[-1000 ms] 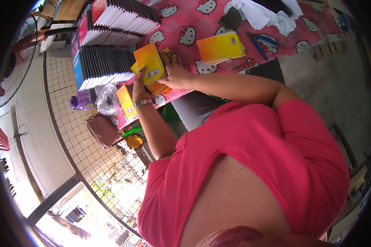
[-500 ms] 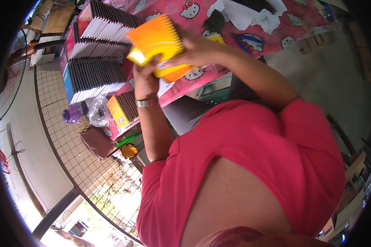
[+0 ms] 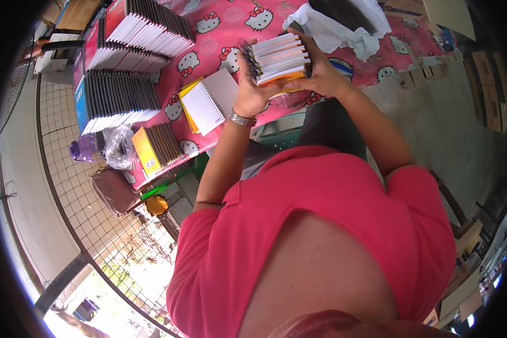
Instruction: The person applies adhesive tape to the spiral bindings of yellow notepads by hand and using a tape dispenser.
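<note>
While the left fingers (image 3: 269, 89) and right fingers (image 3: 314, 50) clamp its opposite sides, the notebook stack (image 3: 280, 58) lies between them.

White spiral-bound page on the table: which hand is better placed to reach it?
Left, probably: the left hand is nearer the page; the right hand is across the notebook stack both hold.

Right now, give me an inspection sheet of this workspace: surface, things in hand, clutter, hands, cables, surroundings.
Surface: pink patterned tablecloth.
Things in hand: small spiral notebooks, bundled, page edges showing.
Clutter: crumpled white material, clear plastic bag, purple bottle.
Hands: left hand and right hand grip the bundle from opposite sides.
Cables: thin wire-like loop, far left; kind unclear.
Surroundings: wire mesh at left; brown pouch beside the table edge.
</note>
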Action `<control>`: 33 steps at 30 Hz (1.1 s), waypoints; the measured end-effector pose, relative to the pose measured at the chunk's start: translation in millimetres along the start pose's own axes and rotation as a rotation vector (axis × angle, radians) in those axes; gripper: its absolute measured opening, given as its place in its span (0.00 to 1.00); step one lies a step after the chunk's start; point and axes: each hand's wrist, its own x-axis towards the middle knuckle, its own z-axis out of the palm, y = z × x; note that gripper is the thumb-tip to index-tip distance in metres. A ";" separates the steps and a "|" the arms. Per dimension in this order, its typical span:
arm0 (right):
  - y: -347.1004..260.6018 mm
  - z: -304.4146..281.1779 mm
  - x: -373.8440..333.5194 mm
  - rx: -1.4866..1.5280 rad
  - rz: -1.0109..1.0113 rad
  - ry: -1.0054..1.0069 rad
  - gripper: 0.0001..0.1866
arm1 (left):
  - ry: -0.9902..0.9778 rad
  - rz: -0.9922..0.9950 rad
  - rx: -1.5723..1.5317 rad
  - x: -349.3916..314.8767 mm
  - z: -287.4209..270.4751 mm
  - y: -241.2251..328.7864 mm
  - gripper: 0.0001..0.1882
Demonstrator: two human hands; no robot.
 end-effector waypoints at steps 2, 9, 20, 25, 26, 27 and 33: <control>-1.2 5.9 -3.5 -0.031 0.010 0.030 0.60 | 0.015 0.110 0.133 -1.5 3.4 -9.4 0.54; 10.2 3.7 -10.0 -0.253 0.122 -0.042 0.56 | -0.089 0.089 0.212 -0.2 -16.9 -38.7 0.54; -109.5 66.8 98.7 -0.514 -0.129 -0.292 0.46 | 0.246 0.082 -0.080 -39.5 -76.5 98.7 0.31; -69.8 221.1 136.4 -0.191 0.131 -0.386 0.43 | 0.511 -0.291 -0.070 -126.8 -198.7 144.1 0.25; -56.4 251.6 140.1 -0.112 0.177 -0.345 0.42 | 0.566 -0.336 -0.036 -139.5 -222.0 148.7 0.23; -48.0 285.4 141.6 0.024 0.240 -0.351 0.44 | 0.602 -0.460 -0.026 -160.2 -252.5 156.0 0.23; -38.5 387.0 139.0 0.101 0.625 -0.278 0.47 | 0.688 -0.628 0.158 -199.5 -319.5 171.4 0.21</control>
